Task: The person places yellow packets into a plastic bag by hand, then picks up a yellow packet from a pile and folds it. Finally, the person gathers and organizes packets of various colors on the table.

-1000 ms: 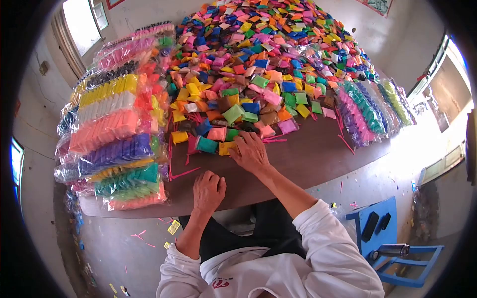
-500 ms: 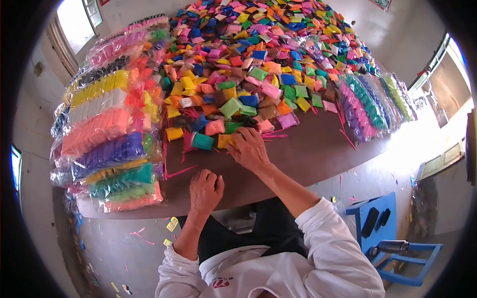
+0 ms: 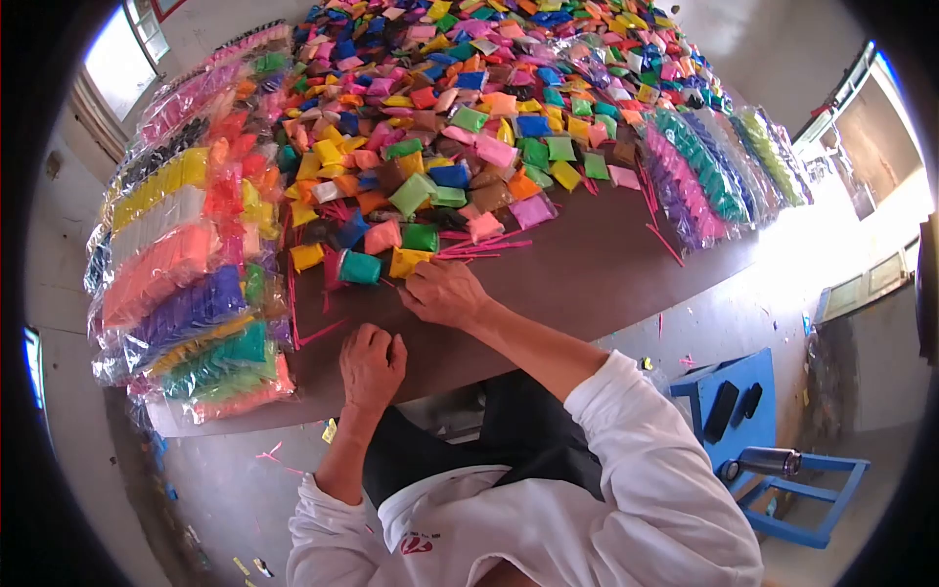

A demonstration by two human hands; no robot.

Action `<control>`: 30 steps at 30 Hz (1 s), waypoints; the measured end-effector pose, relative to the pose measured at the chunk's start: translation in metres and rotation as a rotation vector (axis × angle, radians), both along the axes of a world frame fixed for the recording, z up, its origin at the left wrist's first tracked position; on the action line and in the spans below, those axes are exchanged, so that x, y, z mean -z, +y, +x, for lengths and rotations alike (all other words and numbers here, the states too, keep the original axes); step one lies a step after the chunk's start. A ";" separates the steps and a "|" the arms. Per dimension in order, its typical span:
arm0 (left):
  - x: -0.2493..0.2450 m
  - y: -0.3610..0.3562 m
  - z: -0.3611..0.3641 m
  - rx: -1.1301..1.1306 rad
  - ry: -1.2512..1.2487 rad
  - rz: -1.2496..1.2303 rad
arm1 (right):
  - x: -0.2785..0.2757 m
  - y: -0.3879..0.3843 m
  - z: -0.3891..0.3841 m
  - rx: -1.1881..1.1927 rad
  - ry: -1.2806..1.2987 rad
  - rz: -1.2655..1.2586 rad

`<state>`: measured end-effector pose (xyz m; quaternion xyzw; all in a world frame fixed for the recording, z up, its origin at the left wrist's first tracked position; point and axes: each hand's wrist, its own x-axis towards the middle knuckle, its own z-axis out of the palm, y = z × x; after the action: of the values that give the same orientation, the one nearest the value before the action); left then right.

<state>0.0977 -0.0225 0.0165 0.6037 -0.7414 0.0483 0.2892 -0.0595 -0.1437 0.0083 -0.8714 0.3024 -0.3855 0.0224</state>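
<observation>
Change: the right hand [image 3: 445, 293] has drawn back slightly towards the table's [image 3: 597, 245] near edge, leaving the yellow packet [image 3: 409, 261] more exposed.
Right hand: fingers bent, close together; cannot tell whether they pinch anything.
Left hand [image 3: 372, 370]: loosely curled by the near edge; contents hidden.
Yellow packet: just beyond the right fingertips, near the teal packet [image 3: 359, 268].
Materials: plump, pillow-shaped packets; thin pink strips [image 3: 501, 245]; crinkly clear bags [image 3: 161, 274] along the left edge.

- Left hand [image 3: 372, 368]: palm hidden.
- Right hand [image 3: 445, 293]: unclear whether its fingertips touch the yellow packet [image 3: 407, 262] just beyond.
- Packet heap [image 3: 469, 119] beyond both hands: top cut off.
</observation>
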 end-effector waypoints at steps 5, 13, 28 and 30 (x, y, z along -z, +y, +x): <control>-0.001 -0.002 -0.003 -0.008 -0.033 0.023 | 0.006 -0.006 -0.001 -0.033 -0.041 -0.040; 0.002 -0.003 -0.004 -0.007 -0.078 0.083 | 0.009 -0.007 -0.001 -0.053 0.005 0.085; -0.002 -0.007 -0.003 0.038 -0.086 0.116 | 0.003 -0.007 -0.005 -0.053 -0.141 0.112; -0.004 -0.008 -0.001 0.054 -0.090 0.125 | 0.003 -0.007 -0.003 -0.043 -0.148 0.104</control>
<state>0.0963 -0.0300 0.0204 0.5974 -0.7713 0.0214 0.2186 -0.0629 -0.1506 0.0049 -0.8445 0.3008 -0.4321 0.0982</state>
